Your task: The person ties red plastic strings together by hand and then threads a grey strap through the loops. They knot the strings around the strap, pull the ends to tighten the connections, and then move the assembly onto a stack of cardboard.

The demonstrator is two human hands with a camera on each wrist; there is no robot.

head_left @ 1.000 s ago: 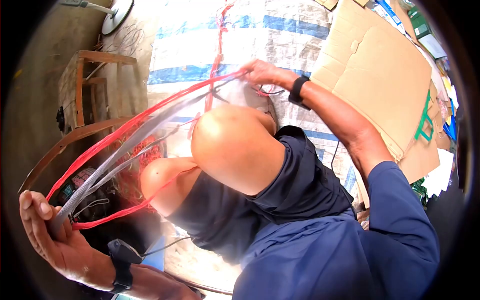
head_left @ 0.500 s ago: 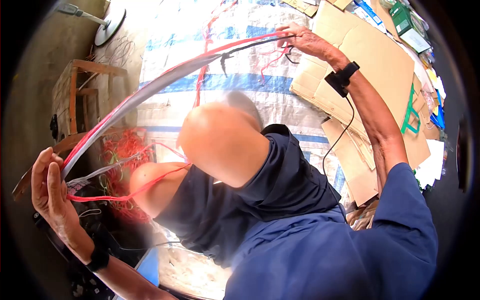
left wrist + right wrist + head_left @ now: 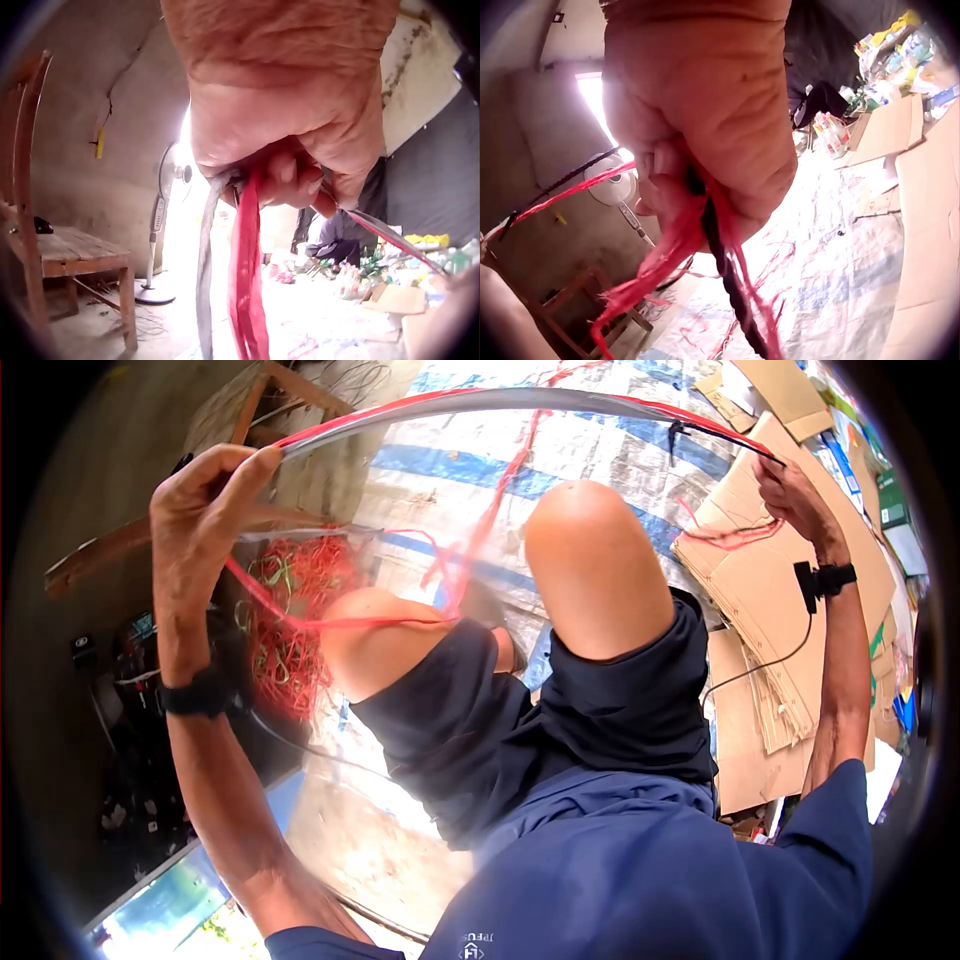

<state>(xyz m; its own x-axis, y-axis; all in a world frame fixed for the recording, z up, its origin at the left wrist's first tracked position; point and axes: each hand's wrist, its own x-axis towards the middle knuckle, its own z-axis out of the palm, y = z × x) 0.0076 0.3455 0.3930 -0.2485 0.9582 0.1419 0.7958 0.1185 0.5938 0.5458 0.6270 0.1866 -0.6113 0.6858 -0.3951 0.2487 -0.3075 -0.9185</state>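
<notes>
Red plastic twine (image 3: 430,402) and a grey strap (image 3: 520,396) arch together between the two raised hands. My left hand (image 3: 205,510) pinches both near the thumb tip; in the left wrist view, lengths of red twine (image 3: 247,277) and grey strap (image 3: 205,270) hang below the curled fingers. At the far end my right hand (image 3: 797,500) grips red twine and a black cord (image 3: 735,442) that is knotted near the strap. Frayed red ends (image 3: 649,270) and the twisted black cord (image 3: 733,292) dangle from it in the right wrist view. A red strand sags from the left hand across one knee.
A tangled heap of red twine (image 3: 285,610) lies beside the left knee. Flattened cardboard (image 3: 800,600) is stacked at the right on a white-and-blue tarp (image 3: 450,470). A wooden chair (image 3: 82,262) and a standing fan (image 3: 157,225) stand farther off, with another seated person (image 3: 334,240) beyond.
Both hands have risen and spread apart, the right one moving farther out to the right. The bundle between them has gone from a slanting line to a high arch.
</notes>
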